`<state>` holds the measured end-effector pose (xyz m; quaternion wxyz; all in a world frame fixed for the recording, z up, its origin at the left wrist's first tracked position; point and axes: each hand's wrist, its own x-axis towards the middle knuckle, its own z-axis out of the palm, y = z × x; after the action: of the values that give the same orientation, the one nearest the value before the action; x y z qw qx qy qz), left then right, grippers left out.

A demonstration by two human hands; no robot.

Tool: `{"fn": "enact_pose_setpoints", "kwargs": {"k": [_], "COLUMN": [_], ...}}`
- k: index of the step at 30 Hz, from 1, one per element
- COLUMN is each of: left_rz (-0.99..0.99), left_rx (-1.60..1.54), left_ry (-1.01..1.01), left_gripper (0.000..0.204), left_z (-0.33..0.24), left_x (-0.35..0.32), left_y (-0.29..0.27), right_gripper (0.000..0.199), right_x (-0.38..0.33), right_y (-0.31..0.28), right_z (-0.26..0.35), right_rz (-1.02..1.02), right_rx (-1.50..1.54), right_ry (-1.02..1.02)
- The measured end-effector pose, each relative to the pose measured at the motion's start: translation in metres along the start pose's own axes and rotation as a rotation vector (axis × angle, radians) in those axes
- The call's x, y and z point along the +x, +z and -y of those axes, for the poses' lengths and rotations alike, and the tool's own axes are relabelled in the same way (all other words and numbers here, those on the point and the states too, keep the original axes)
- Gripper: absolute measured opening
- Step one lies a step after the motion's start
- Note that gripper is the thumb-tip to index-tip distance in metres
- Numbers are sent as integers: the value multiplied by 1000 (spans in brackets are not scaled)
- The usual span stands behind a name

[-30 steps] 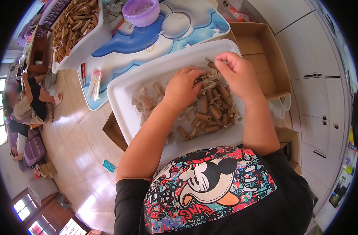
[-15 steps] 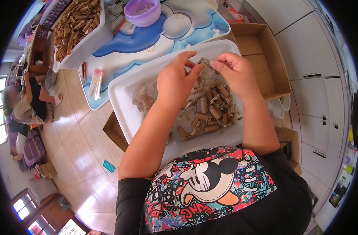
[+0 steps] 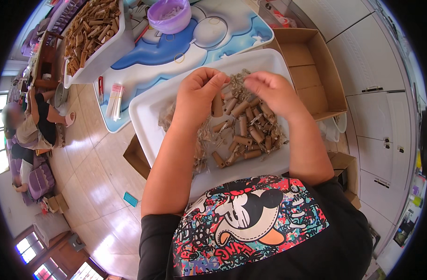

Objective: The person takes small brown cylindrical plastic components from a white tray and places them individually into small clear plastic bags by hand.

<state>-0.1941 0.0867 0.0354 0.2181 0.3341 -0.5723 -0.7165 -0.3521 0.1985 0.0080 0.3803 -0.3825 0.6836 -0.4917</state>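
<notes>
My left hand (image 3: 198,95) is closed in a pinch over the white tub (image 3: 139,122). A brown tube (image 3: 217,106) hangs upright just under its fingertips and looks held there. Across from it, my right hand (image 3: 273,93) hovers at the far right of the tub, fingers bent and smeared by motion. Whether it grips anything is unclear. Between the hands lies a tangle of greyish strands (image 3: 241,81). Below them is a pile of short brown tubes (image 3: 256,133). Crumpled clear wrapping (image 3: 200,151) lies in the tub's left part, partly behind my left forearm.
A cartoon-print table (image 3: 150,74) carries a bin heaped with brown pieces (image 3: 94,32), a purple bowl (image 3: 169,17), a red cutter (image 3: 101,87) and a packet of white sticks (image 3: 114,102). An open cardboard box (image 3: 311,70) stands right. Another person (image 3: 33,116) sits far left.
My hands have moved apart, the left one toward me and leftward. The clear wrapping that was between them is gone from there, and a brown tube now shows under my left fingers.
</notes>
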Motion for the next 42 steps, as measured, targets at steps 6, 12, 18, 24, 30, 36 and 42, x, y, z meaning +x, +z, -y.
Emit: {"fn": "enact_pose_setpoints", "kwargs": {"k": [6,12,18,24,30,36,42], "left_rz": [55,69,131,215,199,147,31], "left_rx": [-80,-174,-127,-274,-271,-253,-138], "left_ry": [14,-106,-98,-101,-7,38,195], "left_gripper": [14,21,35,50,57,51,27], "left_z": [13,19,18,14,6,5,7], "left_x": [4,6,3,1,-3,-7,-8], "left_y": [-2,-4,8,4,4,8,9], "right_gripper": [43,23,16,15,16,16,14], "right_x": [-5,1,-2,-2,0,0,0], "right_y": [23,11,1,1,-12,-15,-13], "right_z": [16,6,20,26,20,19,20], "right_rz": [-5,-48,59,-130,-79,-148,-227], "right_rx": [-523,9,509,505,606,624,467], "right_ry": [32,-61,30,-9,-96,-91,-95]}}
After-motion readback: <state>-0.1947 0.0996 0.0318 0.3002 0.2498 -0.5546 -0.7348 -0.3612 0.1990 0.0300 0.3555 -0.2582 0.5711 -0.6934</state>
